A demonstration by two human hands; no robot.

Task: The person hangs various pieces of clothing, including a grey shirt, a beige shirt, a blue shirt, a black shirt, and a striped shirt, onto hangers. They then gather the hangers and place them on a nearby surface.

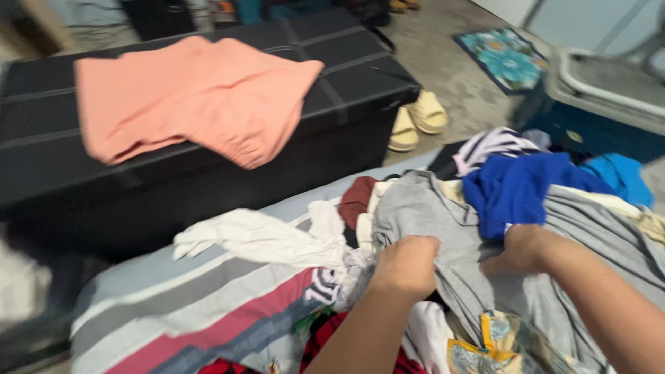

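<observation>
My left hand (407, 263) is closed on a fold of a grey garment (443, 215) lying on top of a heap of clothes. My right hand (523, 248) grips the same grey garment a little to the right, just below a bright blue garment (516, 187). A white cloth (263, 239) trails out to the left of my left hand. A dark red piece (357, 197) and a striped item (495, 144) lie further back in the heap.
The heap rests on a striped bedsheet (187, 305). Behind it stands a long black storage box (208, 173) with a salmon-pink garment (194, 97) spread on top. A pair of tan slippers (417, 119) and a floral mat (507, 59) lie on the floor.
</observation>
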